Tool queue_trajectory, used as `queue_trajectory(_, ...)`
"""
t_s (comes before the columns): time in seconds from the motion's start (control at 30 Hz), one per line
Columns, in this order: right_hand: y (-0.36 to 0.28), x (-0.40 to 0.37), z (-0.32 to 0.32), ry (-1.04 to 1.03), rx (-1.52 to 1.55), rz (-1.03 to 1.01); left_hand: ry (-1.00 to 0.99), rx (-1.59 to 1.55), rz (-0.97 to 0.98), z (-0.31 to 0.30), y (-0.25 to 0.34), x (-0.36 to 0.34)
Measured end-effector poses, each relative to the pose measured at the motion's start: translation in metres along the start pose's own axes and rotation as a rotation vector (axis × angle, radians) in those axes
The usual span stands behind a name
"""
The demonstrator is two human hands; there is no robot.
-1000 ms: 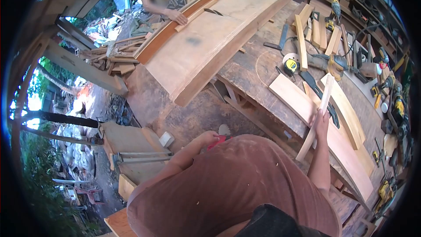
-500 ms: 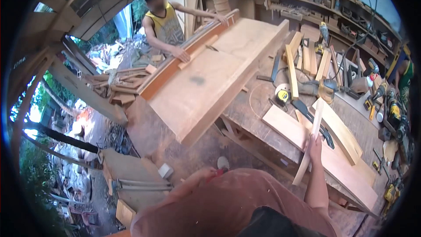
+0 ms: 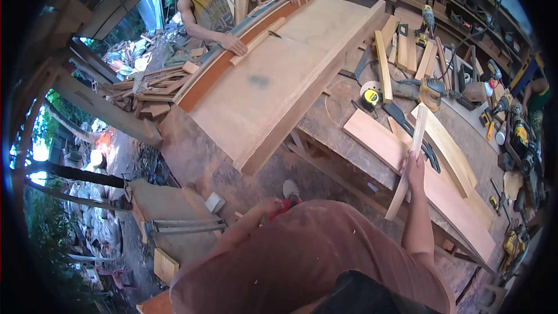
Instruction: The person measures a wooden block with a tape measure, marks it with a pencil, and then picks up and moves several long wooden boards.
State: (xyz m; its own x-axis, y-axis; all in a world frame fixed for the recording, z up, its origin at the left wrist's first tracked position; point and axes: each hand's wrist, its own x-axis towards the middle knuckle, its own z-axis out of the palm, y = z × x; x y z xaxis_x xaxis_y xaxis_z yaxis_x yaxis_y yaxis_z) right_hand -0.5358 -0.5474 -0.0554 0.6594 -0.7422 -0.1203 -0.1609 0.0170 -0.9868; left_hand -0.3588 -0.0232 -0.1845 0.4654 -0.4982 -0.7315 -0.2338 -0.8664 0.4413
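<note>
My right hand [image 3: 415, 170] is wrapped round a narrow wooden strip [image 3: 408, 177], which stands at a slant over the workbench's near edge. Under and beside it lie a wide pale board [image 3: 378, 139] and a thicker wooden piece [image 3: 447, 151]. At my waist, my left hand [image 3: 270, 208] is closed against something red [image 3: 283, 207], too small to make out. A yellow tape measure [image 3: 370, 97] and a cordless tool [image 3: 431, 93] rest on the bench beyond the strip.
A large panel [image 3: 290, 75] with a raised edge lies ahead, a dark blade showing through it. Another person [image 3: 210, 9] in a yellow top touches its far side. Drills [image 3: 517, 134] line the bench's right. A shelf [image 3: 401, 0] stands behind; scrap wood [image 3: 151, 90] lies left.
The view has shifted, so the panel and bench sit higher in the frame. My right hand still holds the strip. The other person's near hand has moved slightly along the panel's far side.
</note>
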Motion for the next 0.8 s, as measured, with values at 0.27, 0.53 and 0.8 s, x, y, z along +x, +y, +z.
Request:
queue_trajectory(0.27,0.000,-0.001,0.006,-0.020,-0.022,0.039,0.010,-0.266,0.055,0.013,-0.034,0.021)
queue_trajectory(0.53,-0.114,-0.046,0.122,-0.717,-0.092,-0.044,0.073,-0.124,0.172,0.004,-0.027,0.034)
queue_trajectory(0.8,-0.240,-0.007,0.150,-0.760,-0.113,-0.629,0.244,-0.205,0.233,-0.052,0.062,0.011)
